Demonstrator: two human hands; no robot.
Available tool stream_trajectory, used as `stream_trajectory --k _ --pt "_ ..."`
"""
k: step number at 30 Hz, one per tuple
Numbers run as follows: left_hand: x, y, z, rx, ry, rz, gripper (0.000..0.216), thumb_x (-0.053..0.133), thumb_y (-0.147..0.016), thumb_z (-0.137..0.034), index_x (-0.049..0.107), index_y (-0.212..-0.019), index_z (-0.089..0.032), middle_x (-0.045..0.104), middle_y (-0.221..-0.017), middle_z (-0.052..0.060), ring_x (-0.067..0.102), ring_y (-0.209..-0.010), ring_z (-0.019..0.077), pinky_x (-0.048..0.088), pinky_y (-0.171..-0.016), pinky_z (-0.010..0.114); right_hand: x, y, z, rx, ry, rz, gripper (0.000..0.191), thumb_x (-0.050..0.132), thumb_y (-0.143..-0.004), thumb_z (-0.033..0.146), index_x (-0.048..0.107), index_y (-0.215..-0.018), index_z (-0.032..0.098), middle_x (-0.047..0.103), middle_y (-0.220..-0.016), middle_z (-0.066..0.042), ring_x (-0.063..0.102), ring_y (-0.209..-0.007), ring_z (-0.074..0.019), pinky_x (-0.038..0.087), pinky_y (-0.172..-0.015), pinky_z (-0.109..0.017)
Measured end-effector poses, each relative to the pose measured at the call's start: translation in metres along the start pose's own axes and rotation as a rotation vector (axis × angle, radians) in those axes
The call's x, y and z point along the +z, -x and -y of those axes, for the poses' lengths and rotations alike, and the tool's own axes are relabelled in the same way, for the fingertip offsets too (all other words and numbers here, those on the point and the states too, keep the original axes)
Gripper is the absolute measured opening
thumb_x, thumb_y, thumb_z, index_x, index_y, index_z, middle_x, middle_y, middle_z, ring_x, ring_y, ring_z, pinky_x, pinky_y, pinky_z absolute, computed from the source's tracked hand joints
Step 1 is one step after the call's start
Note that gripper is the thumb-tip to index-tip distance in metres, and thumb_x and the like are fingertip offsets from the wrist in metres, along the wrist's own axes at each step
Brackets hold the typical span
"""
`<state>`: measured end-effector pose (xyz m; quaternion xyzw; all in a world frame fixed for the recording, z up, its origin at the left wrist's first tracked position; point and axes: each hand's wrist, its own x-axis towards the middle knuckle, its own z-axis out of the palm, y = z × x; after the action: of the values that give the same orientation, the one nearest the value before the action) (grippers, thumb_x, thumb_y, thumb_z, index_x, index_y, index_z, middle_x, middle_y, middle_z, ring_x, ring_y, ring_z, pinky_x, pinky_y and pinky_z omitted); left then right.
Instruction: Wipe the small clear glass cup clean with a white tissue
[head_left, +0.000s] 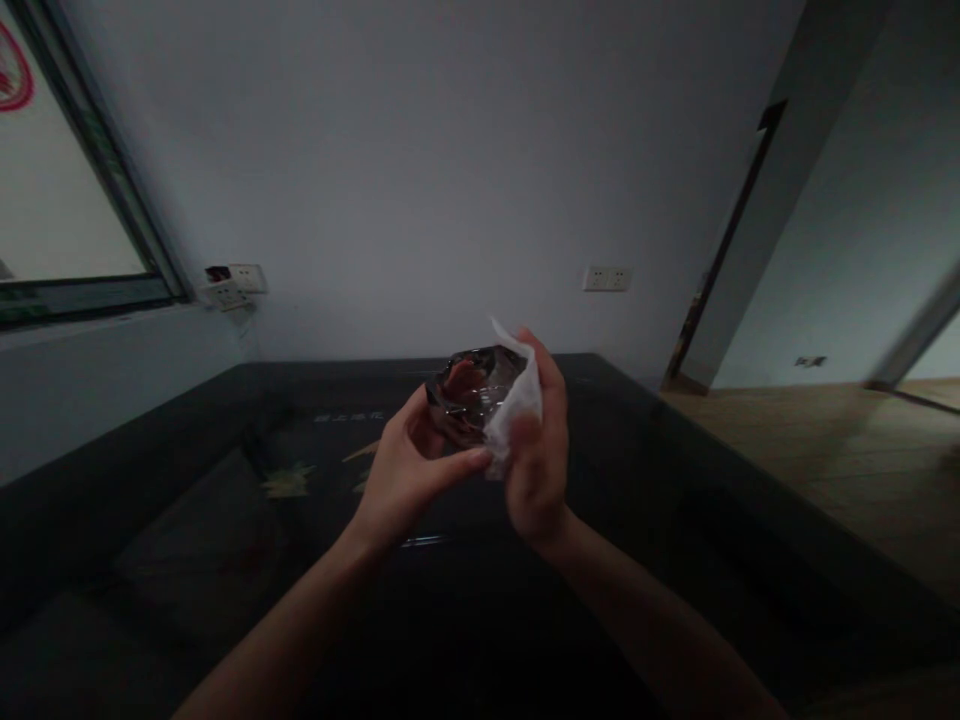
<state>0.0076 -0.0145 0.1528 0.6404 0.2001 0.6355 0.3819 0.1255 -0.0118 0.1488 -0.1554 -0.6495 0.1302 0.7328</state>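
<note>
A dark, shiny glass dish (466, 402) is held up above the black table, tilted so that its hollow faces me. My left hand (409, 465) grips it from the left and below, with the thumb along the near side. A crumpled white tissue (519, 405) lies against the right side of the dish. My right hand (541, 450) is wrapped around the tissue and presses it on the glass; part of this hand is blurred. The dish's far underside is hidden by my fingers.
The glossy black table (637, 450) bears pale lettering and yellowish leaf-like patterns (289, 481). Behind it stands a grey wall with sockets (607, 279). A window (75, 170) is at left, and a wooden floor (825, 430) at right.
</note>
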Motion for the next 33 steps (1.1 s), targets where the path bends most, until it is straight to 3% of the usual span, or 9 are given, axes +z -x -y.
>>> stream_trajectory --k 3,6,11,15,21,27,33 --pt "-0.001 0.0 -0.002 0.032 -0.028 -0.002 0.074 0.086 -0.054 -0.035 0.059 -0.121 -0.02 0.06 -0.129 0.012 0.052 -0.123 0.0305 0.042 -0.106 0.048 -0.001 -0.006 -0.002 0.167 -0.175 0.018 0.043 0.033 -0.094 0.049 0.049 -0.125 0.025 0.06 -0.123 -0.008 0.058 -0.112 -0.0229 0.049 -0.096 -0.044" --pt "0.0 0.001 -0.004 0.05 -0.031 0.018 0.078 0.087 -0.053 -0.034 0.057 -0.124 -0.02 0.06 -0.129 0.012 0.052 -0.123 0.0299 0.043 -0.105 0.048 -0.003 -0.01 0.0 0.243 -0.221 0.063 0.041 0.029 -0.096 0.047 0.055 -0.119 0.025 0.065 -0.114 -0.006 0.061 -0.108 -0.0221 0.051 -0.092 -0.042" --pt "0.004 0.002 -0.005 0.055 -0.08 -0.001 0.072 0.084 -0.058 -0.037 0.057 -0.122 -0.018 0.06 -0.127 0.013 0.054 -0.121 0.03 0.042 -0.105 0.048 -0.004 -0.007 0.01 0.038 0.005 0.011 0.04 0.039 -0.093 0.048 0.049 -0.126 0.028 0.055 -0.129 -0.006 0.053 -0.118 -0.0235 0.043 -0.102 -0.045" --pt "0.004 0.002 -0.006 0.113 -0.195 -0.056 0.069 0.084 -0.059 -0.031 0.056 -0.121 -0.02 0.061 -0.126 0.011 0.056 -0.119 0.0284 0.045 -0.103 0.046 -0.005 -0.003 0.017 -0.1 0.195 0.058 0.041 0.043 -0.092 0.041 0.043 -0.131 0.028 0.047 -0.135 -0.007 0.044 -0.125 -0.0263 0.036 -0.108 -0.051" --pt "-0.001 0.003 -0.003 0.209 -0.248 -0.042 0.074 0.085 -0.057 -0.028 0.053 -0.124 -0.02 0.057 -0.127 0.011 0.054 -0.12 0.027 0.045 -0.103 0.042 -0.006 -0.004 0.019 -0.073 0.156 0.05 0.042 0.04 -0.093 0.045 0.044 -0.13 0.026 0.05 -0.127 -0.008 0.05 -0.116 -0.0244 0.044 -0.1 -0.048" --pt "-0.001 0.003 0.001 0.178 -0.212 0.06 0.077 0.081 -0.064 -0.037 0.048 -0.131 -0.021 0.052 -0.132 0.013 0.049 -0.125 0.0287 0.038 -0.108 0.045 -0.006 -0.007 0.011 -0.006 0.05 -0.002 0.042 0.037 -0.093 0.05 0.047 -0.126 0.026 0.054 -0.123 -0.008 0.056 -0.109 -0.0225 0.048 -0.095 -0.044" --pt "-0.002 0.002 0.003 0.159 -0.183 0.021 0.072 0.081 -0.065 -0.034 0.051 -0.129 -0.021 0.055 -0.131 0.012 0.05 -0.125 0.0272 0.037 -0.11 0.044 -0.006 -0.008 0.005 -0.001 0.02 -0.014 0.041 0.037 -0.094 0.049 0.048 -0.126 0.027 0.056 -0.121 -0.007 0.058 -0.104 -0.0219 0.051 -0.09 -0.042"
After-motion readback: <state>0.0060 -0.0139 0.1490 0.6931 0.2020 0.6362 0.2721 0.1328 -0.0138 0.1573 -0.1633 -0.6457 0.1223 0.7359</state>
